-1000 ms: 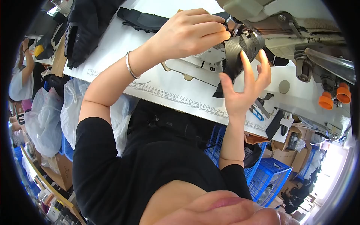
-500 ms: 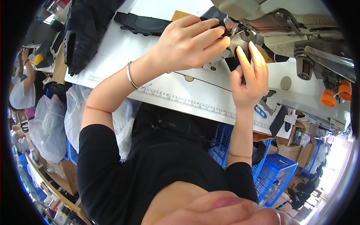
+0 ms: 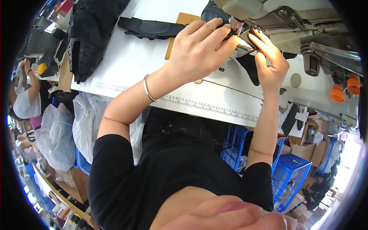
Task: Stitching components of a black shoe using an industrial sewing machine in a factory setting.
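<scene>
Both hands are right up at the sewing machine (image 3: 245, 9)! The left hand (image 3: 199, 51) is arched high, back of the hand up, fingers bent down just beside the metal needle area (image 3: 235, 26). Its grip? The fingertips are in among dark material, and I can't tell whether they pinch it or only press.

Over on the other side, the right hand (image 3: 273, 66) has two fingers stretched forward to the lit spot by the needle, thumb tucked lower. That grip is hard to call as well: the fingertips sit at the edge of the black piece (image 3: 248, 68), but a firm hold can't be made out.

And the black piece itself? It lies under the machine head, between the two hands, one dark end sloping down over the white bench (image 3: 230, 100) just left of the right wrist.

Left of the action, a black strap-like part (image 3: 153, 28) lies with its right end across a brown board (image 3: 187, 18), and a bulky black bag (image 3: 92, 34) sits farther left. A printed ruler strip (image 3: 209, 108) runs along the near edge, a grey oval (image 3: 295, 80) shows right of the right hand, and orange knobs (image 3: 337, 94) hang beyond it.
</scene>
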Tool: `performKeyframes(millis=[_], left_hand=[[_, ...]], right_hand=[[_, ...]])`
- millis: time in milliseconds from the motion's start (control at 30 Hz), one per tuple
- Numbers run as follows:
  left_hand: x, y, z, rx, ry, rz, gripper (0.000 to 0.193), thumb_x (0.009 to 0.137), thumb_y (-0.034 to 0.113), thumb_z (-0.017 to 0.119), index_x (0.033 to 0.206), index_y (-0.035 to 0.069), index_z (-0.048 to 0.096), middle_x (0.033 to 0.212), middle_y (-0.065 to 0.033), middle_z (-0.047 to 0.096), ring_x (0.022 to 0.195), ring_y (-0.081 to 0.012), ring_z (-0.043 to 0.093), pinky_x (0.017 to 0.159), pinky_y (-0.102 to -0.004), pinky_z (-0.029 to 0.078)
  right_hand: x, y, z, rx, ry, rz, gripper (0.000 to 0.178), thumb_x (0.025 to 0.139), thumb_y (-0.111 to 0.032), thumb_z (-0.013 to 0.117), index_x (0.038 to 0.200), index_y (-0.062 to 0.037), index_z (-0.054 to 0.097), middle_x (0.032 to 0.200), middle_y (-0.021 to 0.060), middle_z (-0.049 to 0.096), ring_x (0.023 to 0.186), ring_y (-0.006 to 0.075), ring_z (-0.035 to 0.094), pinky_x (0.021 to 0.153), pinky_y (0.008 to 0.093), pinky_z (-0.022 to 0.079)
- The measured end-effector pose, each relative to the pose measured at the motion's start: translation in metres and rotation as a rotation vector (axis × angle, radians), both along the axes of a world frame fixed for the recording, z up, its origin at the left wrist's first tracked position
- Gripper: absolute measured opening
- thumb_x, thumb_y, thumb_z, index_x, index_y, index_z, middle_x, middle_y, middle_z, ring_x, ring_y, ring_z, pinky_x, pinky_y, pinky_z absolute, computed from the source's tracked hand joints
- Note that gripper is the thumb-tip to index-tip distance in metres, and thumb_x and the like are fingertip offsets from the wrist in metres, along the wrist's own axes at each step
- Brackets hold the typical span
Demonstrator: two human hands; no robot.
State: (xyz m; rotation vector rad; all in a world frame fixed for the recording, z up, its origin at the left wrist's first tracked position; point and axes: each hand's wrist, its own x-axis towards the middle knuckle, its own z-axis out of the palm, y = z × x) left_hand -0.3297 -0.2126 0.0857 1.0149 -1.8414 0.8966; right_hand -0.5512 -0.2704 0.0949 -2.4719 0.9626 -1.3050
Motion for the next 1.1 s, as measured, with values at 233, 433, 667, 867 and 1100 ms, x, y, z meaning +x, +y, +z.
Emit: performKeyframes(millis=[233, 433, 667, 867, 1100], left_hand=[[-0.013, 0.03, -0.036, 0.538, 1.234, -0.426, 0.029, 0.102, 0.02, 0.062, 0.124, 0.001, 0.069, 0.117, -0.0072, 0.069, 0.111, -0.0208, 0.064, 0.094, -0.0317, 0.05], [-0.01, -0.014, -0.009, 1.023, 2.096, -0.699, 0.038, 0.106, 0.039, 0.057, 0.122, 0.007, 0.07, 0.12, -0.0051, 0.069, 0.115, -0.0162, 0.061, 0.108, -0.0355, 0.039], [0.027, 0.015, 0.021, 0.259, 2.094, -1.364, 0.023, 0.1, 0.004, 0.063, 0.122, -0.002, 0.065, 0.118, -0.0095, 0.072, 0.104, -0.0198, 0.07, 0.09, -0.0349, 0.058], [0.058, 0.103, 0.0, 0.198, 2.057, -1.264, 0.028, 0.102, 0.003, 0.061, 0.13, 0.003, 0.061, 0.126, -0.0085, 0.069, 0.117, -0.0194, 0.066, 0.104, -0.0375, 0.053], [0.063, 0.144, -0.009, 0.235, 2.056, -1.203, 0.03, 0.104, 0.013, 0.062, 0.132, 0.004, 0.06, 0.129, -0.0084, 0.068, 0.118, -0.021, 0.067, 0.103, -0.0393, 0.055]], right_hand=[[-0.003, -0.014, 0.002, 0.025, 0.009, 0.063, 0.044, 0.083, 0.0, 0.061, 0.12, -0.0148, 0.079, 0.112, 0.0079, 0.078, 0.086, 0.0148, 0.067, 0.085, 0.0275, 0.053], [-0.005, -0.021, -0.004, -0.005, -0.006, 0.156, 0.046, 0.085, 0.004, 0.054, 0.124, -0.0063, 0.074, 0.135, 0.0124, 0.069, 0.124, 0.0241, 0.065, 0.108, 0.0342, 0.046], [0.044, 0.093, -0.033, -0.132, -0.028, 0.07, 0.035, 0.089, 0.004, 0.061, 0.121, -0.0015, 0.073, 0.123, 0.0128, 0.072, 0.116, 0.0302, 0.065, 0.1, 0.0391, 0.048], [0.129, 0.11, 0.016, 0.042, -0.175, 0.321, 0.031, 0.094, -0.001, 0.062, 0.123, -0.0017, 0.071, 0.12, 0.0124, 0.072, 0.11, 0.0262, 0.064, 0.098, 0.0355, 0.048], [0.218, 0.09, 0.074, 0.376, -0.168, 0.497, 0.024, 0.097, -0.02, 0.069, 0.106, 0.0015, 0.075, 0.098, 0.0073, 0.073, 0.095, 0.0159, 0.065, 0.086, 0.0293, 0.05]])
